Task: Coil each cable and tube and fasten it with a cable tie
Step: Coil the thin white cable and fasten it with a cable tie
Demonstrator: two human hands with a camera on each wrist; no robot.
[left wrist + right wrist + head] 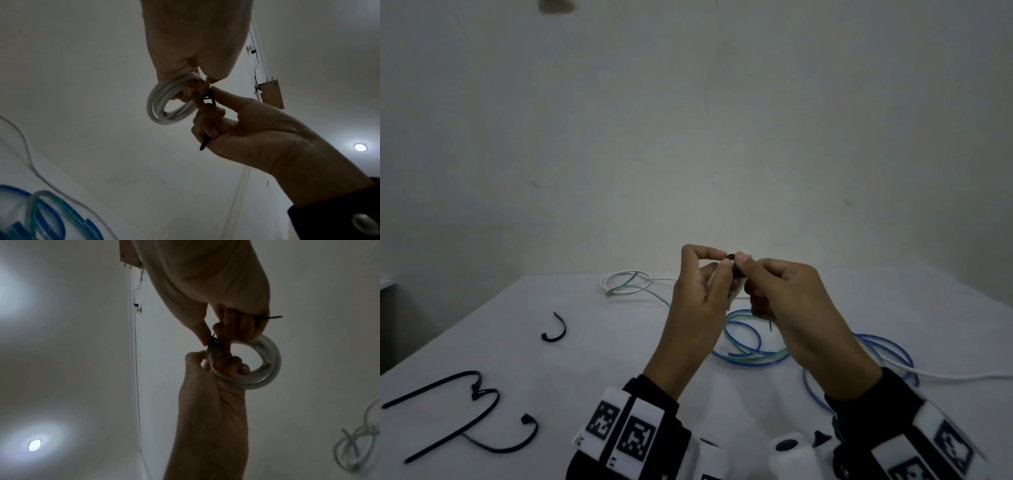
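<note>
A small coil of white cable (151,104) is raised above the table, and my left hand (717,258) grips it with fingers curled through the loops (275,360). A black cable tie (207,97) wraps the coil at the top. My left thumb and forefinger pinch beside its head (731,256). My right hand (743,262) meets the left there, pinching the tie at its head (214,342). Its other fingers curl round the tie's tail, whose tip sticks out below the palm (770,325). In the head view the hands hide most of the coil.
On the white table (585,377) lie loose blue tube loops (756,342) with a green-tinted tube under my hands. A white cable tangle (626,281) lies farther back. Several loose black cable ties (482,394) lie front left, and a curved one (556,329) beyond them.
</note>
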